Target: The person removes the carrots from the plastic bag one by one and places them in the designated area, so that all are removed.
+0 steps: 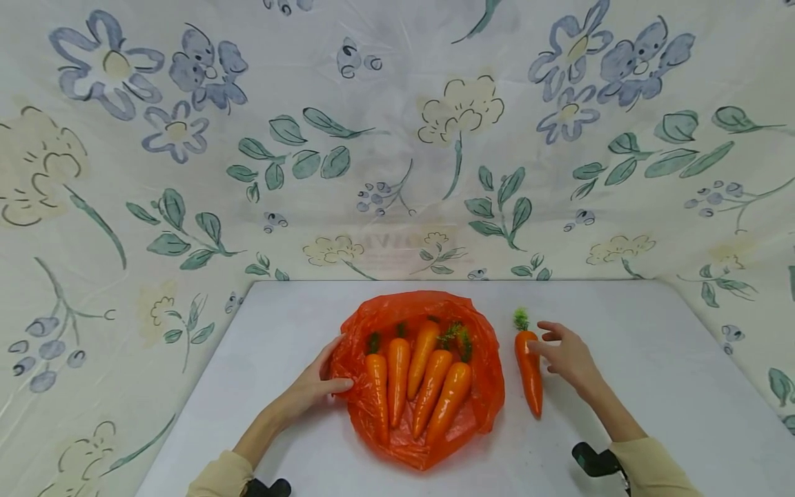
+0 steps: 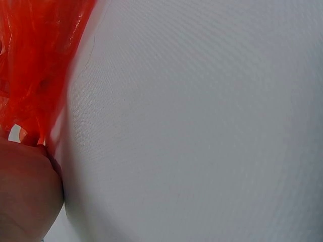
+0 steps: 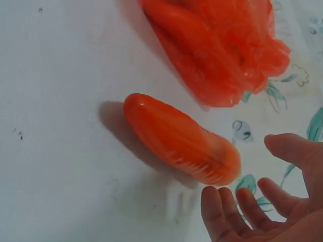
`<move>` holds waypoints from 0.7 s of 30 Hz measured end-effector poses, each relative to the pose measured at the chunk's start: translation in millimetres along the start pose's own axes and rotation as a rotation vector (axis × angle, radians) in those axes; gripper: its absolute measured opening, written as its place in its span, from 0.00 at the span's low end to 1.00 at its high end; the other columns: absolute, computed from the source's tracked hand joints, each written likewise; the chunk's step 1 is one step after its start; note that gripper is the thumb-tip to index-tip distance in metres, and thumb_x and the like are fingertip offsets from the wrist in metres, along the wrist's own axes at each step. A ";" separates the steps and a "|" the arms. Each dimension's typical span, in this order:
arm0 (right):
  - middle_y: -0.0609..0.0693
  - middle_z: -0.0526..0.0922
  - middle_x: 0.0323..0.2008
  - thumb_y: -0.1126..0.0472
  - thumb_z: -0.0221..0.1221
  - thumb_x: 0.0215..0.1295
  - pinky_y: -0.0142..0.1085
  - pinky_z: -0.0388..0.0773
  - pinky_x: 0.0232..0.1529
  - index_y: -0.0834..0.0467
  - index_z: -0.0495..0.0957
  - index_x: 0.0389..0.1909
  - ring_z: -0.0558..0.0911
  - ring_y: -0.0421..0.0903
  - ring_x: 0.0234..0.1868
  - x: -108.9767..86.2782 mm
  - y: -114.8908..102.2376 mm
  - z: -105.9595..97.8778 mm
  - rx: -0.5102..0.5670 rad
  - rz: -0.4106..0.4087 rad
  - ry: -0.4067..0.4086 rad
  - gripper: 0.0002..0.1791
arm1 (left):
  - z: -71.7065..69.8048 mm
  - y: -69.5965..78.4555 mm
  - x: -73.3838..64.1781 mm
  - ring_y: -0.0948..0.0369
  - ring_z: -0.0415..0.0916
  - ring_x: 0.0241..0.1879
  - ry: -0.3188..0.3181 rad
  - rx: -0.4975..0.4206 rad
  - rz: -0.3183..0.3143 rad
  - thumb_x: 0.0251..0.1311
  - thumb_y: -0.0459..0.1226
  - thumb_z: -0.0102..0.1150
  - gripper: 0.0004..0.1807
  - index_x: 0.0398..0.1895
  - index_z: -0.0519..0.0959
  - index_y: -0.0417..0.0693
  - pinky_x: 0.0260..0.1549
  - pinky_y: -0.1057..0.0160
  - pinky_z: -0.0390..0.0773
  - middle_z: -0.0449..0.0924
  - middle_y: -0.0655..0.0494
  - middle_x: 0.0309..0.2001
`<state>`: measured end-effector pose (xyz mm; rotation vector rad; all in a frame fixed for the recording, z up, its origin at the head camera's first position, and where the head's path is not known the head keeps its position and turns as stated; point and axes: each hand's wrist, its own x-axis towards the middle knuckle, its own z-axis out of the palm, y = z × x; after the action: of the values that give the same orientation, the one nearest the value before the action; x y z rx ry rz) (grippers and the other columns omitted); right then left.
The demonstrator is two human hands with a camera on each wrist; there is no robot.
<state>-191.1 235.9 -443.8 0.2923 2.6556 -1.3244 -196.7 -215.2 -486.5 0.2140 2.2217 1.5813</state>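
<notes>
An orange-red plastic bag (image 1: pixel 428 452) lies spread open on the white table, with several carrots (image 1: pixel 452 397) inside, their green tops toward the far side. My left hand (image 1: pixel 317 373) grips the bag's left edge, thumb toward the near side. In the left wrist view the bag's plastic (image 2: pixel 43 55) gathers down to my fingers (image 2: pixel 28 186). A single carrot (image 1: pixel 531 379) lies on the table to the right of the bag, its leafy end pointing away. My right hand (image 1: pixel 568 355) is at its upper part, thumb overlapping it in the head view. In the right wrist view these fingers (image 3: pixel 255 209) are spread beside the carrot (image 3: pixel 179 141).
The white table (image 1: pixel 286 317) ends at the back against a hanging cloth (image 1: pixel 397 138) printed with flowers and leaves. The cloth also rises at the left and right sides. Black wrist devices (image 1: pixel 596 461) sit at both sleeves.
</notes>
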 end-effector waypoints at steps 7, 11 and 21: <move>0.71 0.69 0.62 0.55 0.57 0.67 0.44 0.85 0.43 0.65 0.62 0.70 0.77 0.62 0.52 -5.7 -9.0 0.5 0.009 -0.021 0.004 0.33 | -0.8 0.1 -0.1 0.45 0.45 0.76 -0.007 -0.001 0.014 0.58 0.49 0.62 0.50 0.79 0.45 0.60 0.70 0.34 0.49 0.45 0.49 0.78; 0.69 0.70 0.61 0.56 0.57 0.67 0.44 0.85 0.44 0.64 0.63 0.70 0.75 0.61 0.54 -10.3 -18.1 3.1 0.012 -0.067 -0.007 0.33 | -1.4 -0.5 -0.4 0.46 0.45 0.75 -0.008 -0.001 0.014 0.58 0.49 0.62 0.50 0.79 0.45 0.60 0.70 0.34 0.49 0.45 0.49 0.78; 0.66 0.72 0.61 0.55 0.60 0.67 0.43 0.84 0.47 0.60 0.66 0.69 0.75 0.59 0.55 -22.2 -45.4 12.6 0.050 -0.153 -0.006 0.31 | -0.7 0.3 -0.7 0.46 0.44 0.76 -0.009 -0.011 0.012 0.58 0.49 0.62 0.50 0.79 0.44 0.60 0.70 0.34 0.48 0.44 0.50 0.79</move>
<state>-180.1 196.9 -411.3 0.0928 2.6893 -1.4349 -196.4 -216.0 -485.9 0.2318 2.2083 1.5954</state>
